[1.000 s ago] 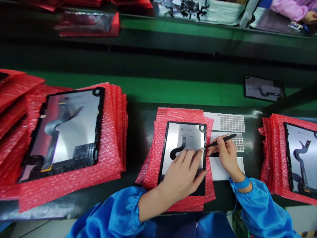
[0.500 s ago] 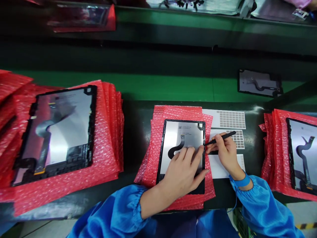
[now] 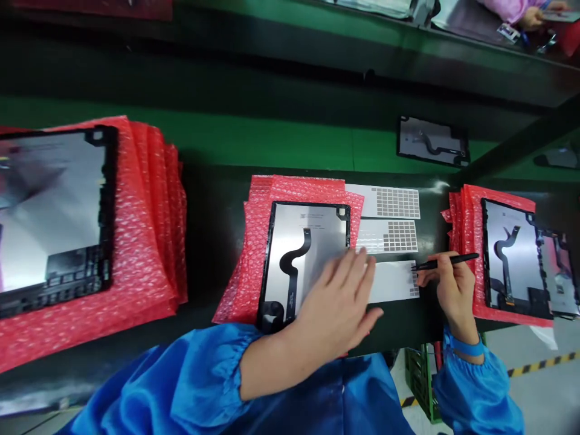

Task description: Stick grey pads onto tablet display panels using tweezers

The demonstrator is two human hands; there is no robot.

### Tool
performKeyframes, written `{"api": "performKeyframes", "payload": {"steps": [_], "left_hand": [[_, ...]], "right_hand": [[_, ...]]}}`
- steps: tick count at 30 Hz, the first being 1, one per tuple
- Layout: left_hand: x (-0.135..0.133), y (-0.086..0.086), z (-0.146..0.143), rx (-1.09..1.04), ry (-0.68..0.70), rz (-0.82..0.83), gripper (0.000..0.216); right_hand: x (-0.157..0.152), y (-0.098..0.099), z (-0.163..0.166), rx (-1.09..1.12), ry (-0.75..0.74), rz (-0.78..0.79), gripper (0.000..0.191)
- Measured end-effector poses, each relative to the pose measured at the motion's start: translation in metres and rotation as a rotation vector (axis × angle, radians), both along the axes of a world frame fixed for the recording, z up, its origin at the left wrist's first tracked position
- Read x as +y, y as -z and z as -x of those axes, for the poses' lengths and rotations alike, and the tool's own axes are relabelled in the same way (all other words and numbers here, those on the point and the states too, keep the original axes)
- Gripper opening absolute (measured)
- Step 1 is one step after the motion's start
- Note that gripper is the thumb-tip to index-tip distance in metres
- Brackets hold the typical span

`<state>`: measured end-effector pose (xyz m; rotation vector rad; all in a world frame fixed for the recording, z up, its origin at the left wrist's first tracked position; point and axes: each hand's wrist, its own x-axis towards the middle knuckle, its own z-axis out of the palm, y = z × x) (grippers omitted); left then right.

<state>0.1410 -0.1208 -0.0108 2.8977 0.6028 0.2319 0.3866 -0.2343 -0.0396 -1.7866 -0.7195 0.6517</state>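
Observation:
In front of me a tablet screen assembly (image 3: 290,241) lies with its silver back up and a curved black ribbon cable on it. It rests on red bubble-wrap bags (image 3: 258,235). My left hand (image 3: 338,302) is over its lower right part, fingers outstretched, holding nothing. Black tweezers (image 3: 457,258) are pinched in my right hand (image 3: 455,290). Their tip is at the right end of the lowest white sticker sheet (image 3: 392,281), where a few small grey stickers sit. Two more sheets, a middle one (image 3: 401,235) and an upper one (image 3: 399,202), carry rows of small stickers.
A large pile of red bubble-wrap bags (image 3: 149,241) with a screen (image 3: 58,211) stands at left. Another screen (image 3: 512,254) lies on bags at right, and one more (image 3: 432,142) on the green surface behind. A co-worker's hand (image 3: 531,18) shows at top right.
My right hand has moved the tweezers from the screen's right edge to the lowest sticker sheet. My left hand has shifted toward the screen's right edge. The view has turned right.

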Motion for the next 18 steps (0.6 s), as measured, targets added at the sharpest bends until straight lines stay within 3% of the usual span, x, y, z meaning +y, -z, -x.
{"api": "performKeyframes", "payload": {"steps": [3, 5, 10, 18], "left_hand": [[-0.02, 0.006, -0.016, 0.016, 0.236, 0.069, 0.08], [-0.03, 0.015, -0.024, 0.067, 0.305, 0.101, 0.082], [-0.036, 0.031, -0.028, 0.15, 0.314, 0.139, 0.084], [-0.035, 0.034, -0.027, 0.113, 0.305, 0.134, 0.082]], "right_hand": [[-0.026, 0.008, -0.001, 0.027, -0.033, 0.091, 0.038], [-0.037, 0.013, 0.0, 0.02, -0.042, 0.128, 0.04], [-0.046, 0.019, 0.003, -0.011, -0.018, 0.143, 0.042], [-0.044, 0.02, 0.002, -0.003, -0.036, 0.143, 0.044]]}}
